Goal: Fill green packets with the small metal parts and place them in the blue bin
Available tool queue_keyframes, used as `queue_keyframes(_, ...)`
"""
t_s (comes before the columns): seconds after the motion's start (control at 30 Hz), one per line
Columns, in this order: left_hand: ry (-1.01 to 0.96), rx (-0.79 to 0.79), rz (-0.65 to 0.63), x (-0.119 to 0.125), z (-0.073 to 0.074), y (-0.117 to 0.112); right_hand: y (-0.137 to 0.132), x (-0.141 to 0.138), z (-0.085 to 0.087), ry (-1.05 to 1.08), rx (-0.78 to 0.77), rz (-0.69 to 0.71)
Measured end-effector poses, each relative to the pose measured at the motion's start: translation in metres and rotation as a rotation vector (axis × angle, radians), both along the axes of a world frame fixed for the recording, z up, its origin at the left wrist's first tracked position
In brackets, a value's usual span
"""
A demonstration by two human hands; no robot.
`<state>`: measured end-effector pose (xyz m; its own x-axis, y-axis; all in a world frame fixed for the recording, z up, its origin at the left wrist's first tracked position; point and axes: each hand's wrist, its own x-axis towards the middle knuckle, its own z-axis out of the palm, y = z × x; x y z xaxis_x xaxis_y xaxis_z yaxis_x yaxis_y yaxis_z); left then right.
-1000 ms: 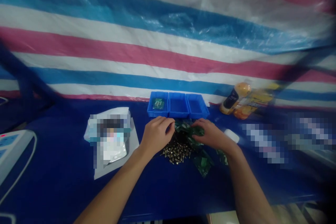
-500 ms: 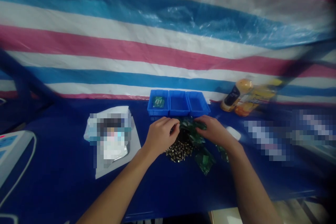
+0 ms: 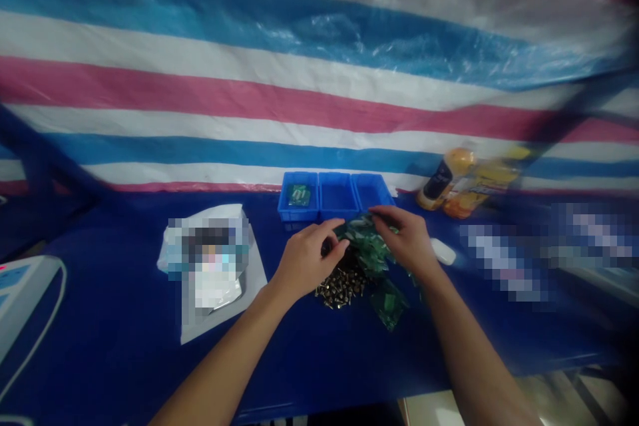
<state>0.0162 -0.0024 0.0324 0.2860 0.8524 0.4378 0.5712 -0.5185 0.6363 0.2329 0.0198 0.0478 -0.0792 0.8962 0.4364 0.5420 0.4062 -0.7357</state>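
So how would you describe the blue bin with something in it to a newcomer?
At the back of the dark blue table, three blue plastic bins stand side by side. Take the leftmost bin: it alone holds a small green packet.

Left of your hands: the white packet (image 3: 210, 263) is pixelated; you can't read it.
Far right: the objects on the table (image 3: 504, 263) are pixelated too.
Left edge: the white device (image 3: 20, 299) is cut off.
Centre: your left hand (image 3: 304, 266) and right hand (image 3: 404, 243) hide parts of the green packets (image 3: 367, 243).
Below them: the brass-coloured pieces (image 3: 342, 287) are too small to identify.

Nothing can be read: the bottle label (image 3: 438, 185) is too blurred — the packet (image 3: 212, 259) pixelated.
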Motion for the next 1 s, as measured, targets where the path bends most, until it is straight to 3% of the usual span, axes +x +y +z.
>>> queue_keyframes(0.13,-0.267,-0.256,-0.012,0.004,0.002,0.0,-0.005,-0.022,-0.006,0.364,-0.167,0.077)
queue_keyframes(0.23,-0.404,-0.36,-0.021,0.005,-0.001,0.003,-0.009,-0.034,-0.008,0.456,-0.249,0.136)
queue_keyframes(0.43,-0.547,-0.433,-0.007,0.001,-0.003,0.007,-0.012,-0.042,-0.007,0.472,-0.346,0.256)
queue_keyframes(0.57,-0.544,-0.453,-0.032,0.0,-0.002,0.006,-0.012,-0.041,-0.005,0.394,-0.378,0.326)
queue_keyframes(1.0,-0.479,-0.44,-0.005,-0.005,-0.002,0.01,-0.009,-0.038,-0.009,0.365,-0.403,0.278)
